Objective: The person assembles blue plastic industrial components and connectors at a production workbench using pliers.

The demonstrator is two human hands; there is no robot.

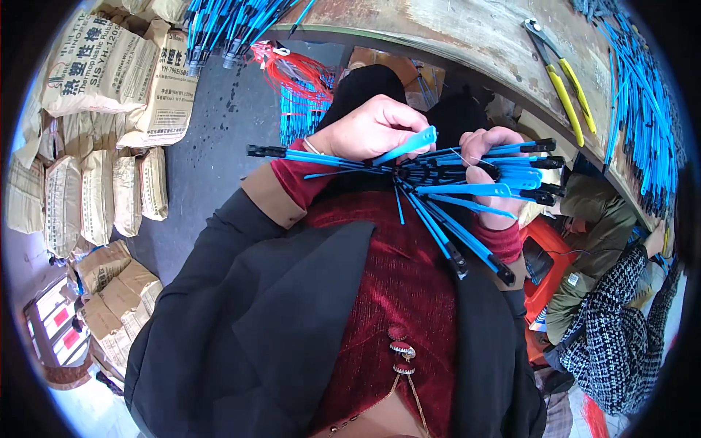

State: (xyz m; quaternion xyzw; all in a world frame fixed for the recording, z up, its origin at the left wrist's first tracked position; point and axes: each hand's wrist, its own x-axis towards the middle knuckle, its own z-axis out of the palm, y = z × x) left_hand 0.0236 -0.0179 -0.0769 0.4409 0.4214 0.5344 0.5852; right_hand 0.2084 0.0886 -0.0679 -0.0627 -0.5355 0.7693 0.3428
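A fanned bundle of slim blue plastic strips with black end pieces [438, 226] lies across my lap between both hands. My left hand [376, 128] is closed, its fingers pinched at a flat blue strip [407, 145] that rises from the middle of the bundle. My right hand [491, 155] wraps round the bundle's right side, thumb on top, with black ends sticking out beyond it. A fine thread or wire shows between the hands. The strips meet at a dark, tight centre, where I cannot make out what binds them. My left fingertips are partly hidden.
Pliers with yellow handles [569, 95] lie on the wooden table [467, 29] ahead, near a heap of blue strips [642, 109]. Red cords [296, 69] hang at the table's front edge. Paper sacks [102, 66] stand at left. A person in a patterned sleeve [613, 321] sits at right.
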